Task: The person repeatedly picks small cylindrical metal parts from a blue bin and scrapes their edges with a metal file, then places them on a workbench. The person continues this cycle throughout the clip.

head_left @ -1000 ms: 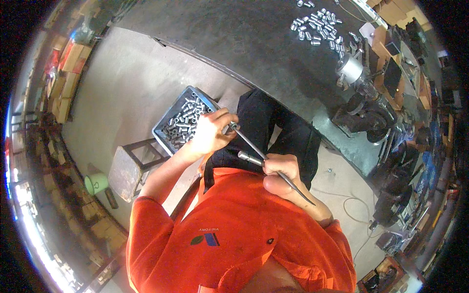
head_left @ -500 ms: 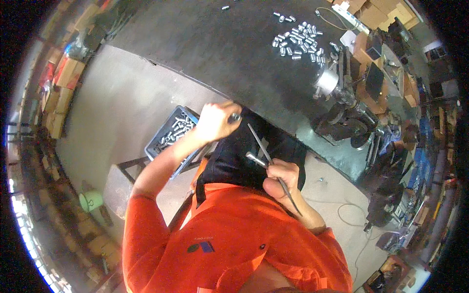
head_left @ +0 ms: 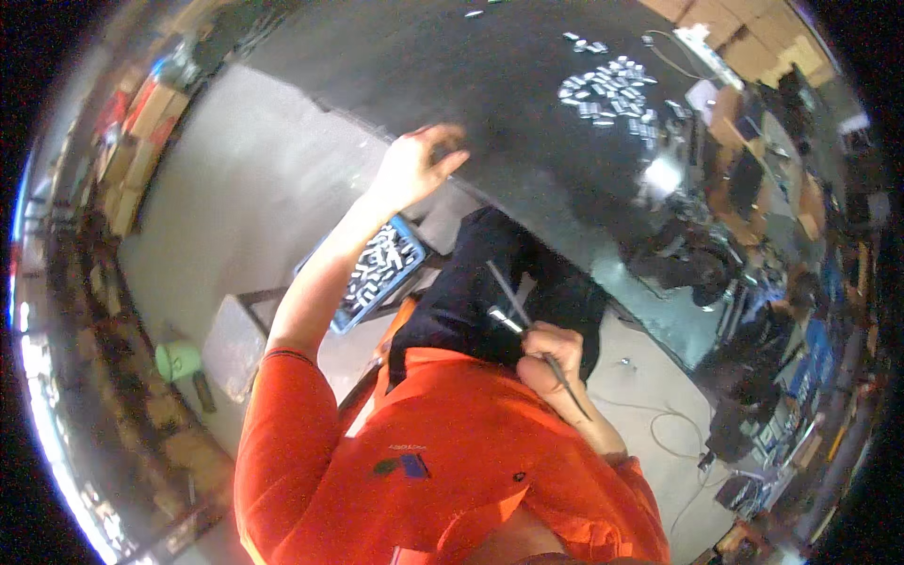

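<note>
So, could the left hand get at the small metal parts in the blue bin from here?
Probably yes: the left hand is just past the blue bin, which has an open top. The left forearm hides one side, but many metal parts lie uncovered.

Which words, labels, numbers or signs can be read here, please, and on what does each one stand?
None can be read.
Orange shirt: small lettering above a blue-and-green mark, too blurred to read.
Cardboard boxes: no readable print.
Metal parts: no readable marks.
</note>
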The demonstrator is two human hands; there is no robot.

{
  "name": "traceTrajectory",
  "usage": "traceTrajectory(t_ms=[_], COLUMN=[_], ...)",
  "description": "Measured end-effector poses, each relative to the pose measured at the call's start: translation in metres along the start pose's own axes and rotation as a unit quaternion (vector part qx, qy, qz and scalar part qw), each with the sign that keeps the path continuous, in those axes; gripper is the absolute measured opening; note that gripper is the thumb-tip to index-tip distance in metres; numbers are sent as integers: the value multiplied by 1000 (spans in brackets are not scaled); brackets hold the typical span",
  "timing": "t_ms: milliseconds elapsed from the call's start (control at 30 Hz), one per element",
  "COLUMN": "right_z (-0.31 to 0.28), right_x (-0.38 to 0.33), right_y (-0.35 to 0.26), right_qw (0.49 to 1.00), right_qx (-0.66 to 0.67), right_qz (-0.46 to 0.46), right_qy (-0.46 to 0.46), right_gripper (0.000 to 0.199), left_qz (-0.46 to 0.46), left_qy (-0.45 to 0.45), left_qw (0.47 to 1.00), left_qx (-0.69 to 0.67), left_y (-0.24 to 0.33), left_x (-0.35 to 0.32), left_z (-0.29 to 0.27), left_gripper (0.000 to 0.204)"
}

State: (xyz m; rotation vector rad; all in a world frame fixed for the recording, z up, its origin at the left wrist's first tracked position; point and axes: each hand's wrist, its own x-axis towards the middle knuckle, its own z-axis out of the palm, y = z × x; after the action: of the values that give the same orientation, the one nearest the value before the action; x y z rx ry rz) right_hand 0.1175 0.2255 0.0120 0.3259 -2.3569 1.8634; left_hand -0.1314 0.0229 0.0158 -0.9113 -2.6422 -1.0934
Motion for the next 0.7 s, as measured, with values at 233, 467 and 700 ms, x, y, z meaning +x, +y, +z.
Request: traceTrajectory(t_ms=[233, 467, 700], right_z=[10, 13, 18], right_x=[-3, 3, 1], right_y=[15, 14, 13], right_qw=[999, 998, 999], right_qx=[36, 40, 10], right_qz=[-9, -25, -2], right_qy=[-20, -40, -40], right_gripper=[34, 48, 28], left_qz=[-268, -363, -391], left_qy=[-137, -137, -252], left_qw=[936, 874, 809], left_qx=[184, 291, 358], left_y=[-123, -160, -163], left_x=[-186, -254, -225], left_z=[-65, -33, -15], left_gripper=[30, 31, 25])
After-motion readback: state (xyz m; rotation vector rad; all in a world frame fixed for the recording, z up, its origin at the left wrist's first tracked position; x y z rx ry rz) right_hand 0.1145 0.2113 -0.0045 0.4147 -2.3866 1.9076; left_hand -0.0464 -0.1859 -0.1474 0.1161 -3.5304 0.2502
